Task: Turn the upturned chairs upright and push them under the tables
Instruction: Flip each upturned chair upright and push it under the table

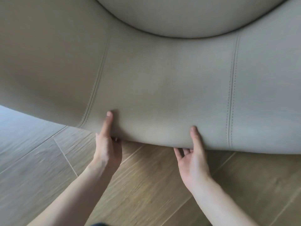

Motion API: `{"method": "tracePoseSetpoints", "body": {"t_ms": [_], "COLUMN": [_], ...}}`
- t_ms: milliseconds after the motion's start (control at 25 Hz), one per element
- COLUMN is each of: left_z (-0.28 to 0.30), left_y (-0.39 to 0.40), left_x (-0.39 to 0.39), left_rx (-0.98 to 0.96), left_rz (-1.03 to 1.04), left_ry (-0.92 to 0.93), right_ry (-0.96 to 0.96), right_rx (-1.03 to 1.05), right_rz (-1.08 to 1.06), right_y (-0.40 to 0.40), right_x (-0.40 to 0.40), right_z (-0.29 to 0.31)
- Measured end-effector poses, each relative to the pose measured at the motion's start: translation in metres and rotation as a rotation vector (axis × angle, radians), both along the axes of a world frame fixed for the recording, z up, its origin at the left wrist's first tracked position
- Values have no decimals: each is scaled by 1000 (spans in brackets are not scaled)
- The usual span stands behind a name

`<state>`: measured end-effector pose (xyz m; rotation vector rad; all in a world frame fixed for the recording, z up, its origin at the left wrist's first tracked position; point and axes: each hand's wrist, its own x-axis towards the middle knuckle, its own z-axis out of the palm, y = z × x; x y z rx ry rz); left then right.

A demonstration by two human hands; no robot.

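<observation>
Two bare forearms reach forward over the wood-plank floor. The left hand and right hand, two grips in all, clamp the lower padded edge of one beige upholstered chair: each thumb lies flat on the near face, the other fingers curl under the rim. Two stitched seams run up the padding, one outside each grip. Beyond them curves one rounded cushion.
</observation>
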<state>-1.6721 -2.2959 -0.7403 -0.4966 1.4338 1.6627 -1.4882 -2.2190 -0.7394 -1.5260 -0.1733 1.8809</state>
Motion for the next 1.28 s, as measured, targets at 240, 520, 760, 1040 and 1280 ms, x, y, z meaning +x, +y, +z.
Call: {"method": "tracePoseSetpoints", "body": {"t_ms": [240, 520, 760, 1040, 1280], "left_z": [1, 0, 98, 319, 464], "left_y": [-2, -1, -17, -21, -25], "left_x": [-9, -9, 4, 26, 43], "left_rx": [-54, 37, -81, -318, -501], "left_rz": [34, 40, 33, 51, 25], "left_ry": [21, 46, -39, -33, -42], "right_ry": [31, 53, -71, -239, -345], "right_rx": [-72, -161, -240, -291, -441], "right_rz": [-15, -35, 70, 189, 294], "right_y": [2, 10, 7, 6, 20], "right_x": [-1, 2, 23, 37, 47], "right_z": [11, 21, 123, 337, 487]}}
